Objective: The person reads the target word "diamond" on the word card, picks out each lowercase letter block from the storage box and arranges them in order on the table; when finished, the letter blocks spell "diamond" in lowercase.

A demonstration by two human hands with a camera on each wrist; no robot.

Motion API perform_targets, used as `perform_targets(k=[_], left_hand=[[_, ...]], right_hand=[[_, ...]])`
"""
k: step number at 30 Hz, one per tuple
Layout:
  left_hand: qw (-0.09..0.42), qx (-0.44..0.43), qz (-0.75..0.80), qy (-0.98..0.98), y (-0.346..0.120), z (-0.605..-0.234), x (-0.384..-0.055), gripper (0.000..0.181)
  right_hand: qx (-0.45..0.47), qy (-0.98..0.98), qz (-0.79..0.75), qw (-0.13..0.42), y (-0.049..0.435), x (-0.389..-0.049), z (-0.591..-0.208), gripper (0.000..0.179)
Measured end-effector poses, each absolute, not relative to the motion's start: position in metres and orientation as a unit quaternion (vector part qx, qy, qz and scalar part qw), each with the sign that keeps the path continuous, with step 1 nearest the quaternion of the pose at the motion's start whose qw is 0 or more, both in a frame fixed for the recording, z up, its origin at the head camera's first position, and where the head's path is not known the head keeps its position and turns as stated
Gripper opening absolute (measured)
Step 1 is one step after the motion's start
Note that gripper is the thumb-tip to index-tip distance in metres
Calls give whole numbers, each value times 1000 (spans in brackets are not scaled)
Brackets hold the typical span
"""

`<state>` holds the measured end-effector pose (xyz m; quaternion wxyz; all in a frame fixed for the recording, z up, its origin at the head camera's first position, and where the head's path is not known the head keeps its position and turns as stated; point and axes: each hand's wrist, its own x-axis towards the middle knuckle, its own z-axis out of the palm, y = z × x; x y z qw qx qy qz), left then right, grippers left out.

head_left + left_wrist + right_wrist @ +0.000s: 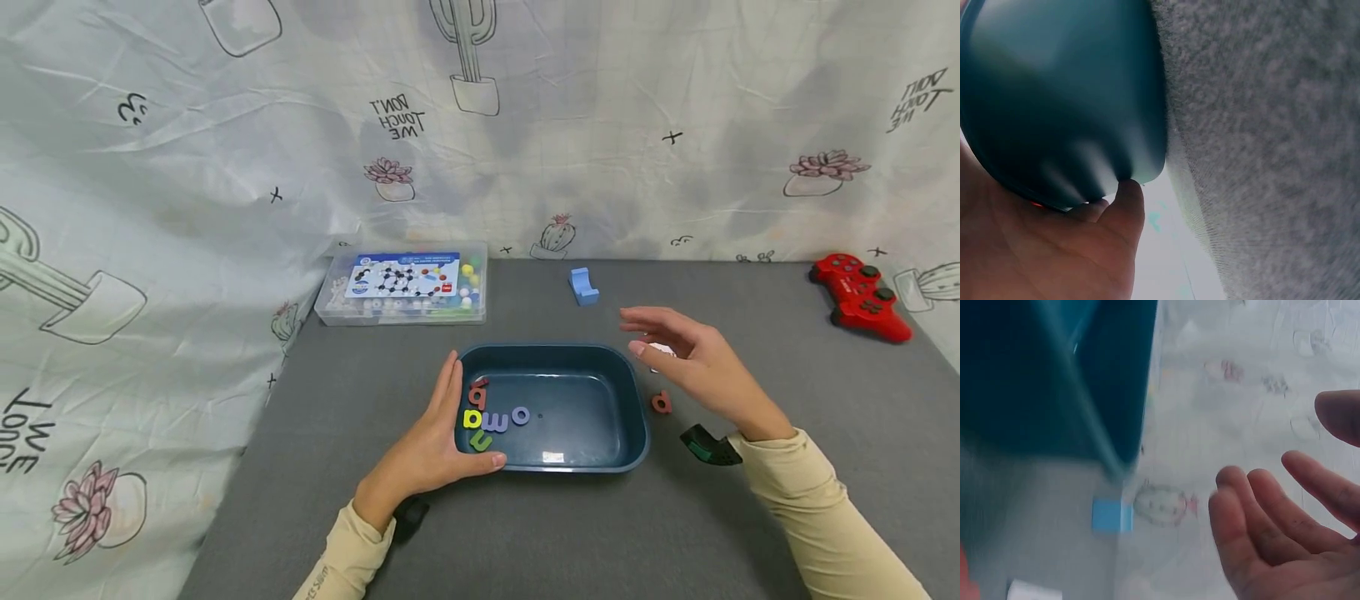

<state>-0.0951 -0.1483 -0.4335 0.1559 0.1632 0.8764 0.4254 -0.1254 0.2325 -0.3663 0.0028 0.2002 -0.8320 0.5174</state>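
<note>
A dark blue plastic tray (585, 450) lies in the middle. My left hand (427, 437) holds its left end, fingers along the side wall and thumb on the front rim. The left wrist view shows fingertips against the tray's outer wall (1072, 81). Letter pieces sit at the tray's left: a red one (477, 398), a yellow one (472, 419), a purple one (495, 422), a purple ring (521, 415) and a green one (481, 441). My right hand (693, 362) hovers right of the tray, holding nothing, over a partly hidden white piece (663, 350).
A red letter (661, 402) lies on the grey table right of the tray. Behind are a clear box of molecule-model parts (401, 283) and a light blue curved block (583, 287). A red game controller (861, 297) lies far right. A printed curtain (600, 108) hangs behind.
</note>
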Motion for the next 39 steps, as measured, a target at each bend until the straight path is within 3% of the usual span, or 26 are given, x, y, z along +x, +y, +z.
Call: perform_targets(k=[8,39], left_hand=[[159,164,425,876,-148,-431,-95,136],[162,181,443,863,-150,-432,-94,131]], right_hand=[[202,-816,536,-74,197,-130,-372,49],[333,-799,468,-179,88,-160,-392,49]])
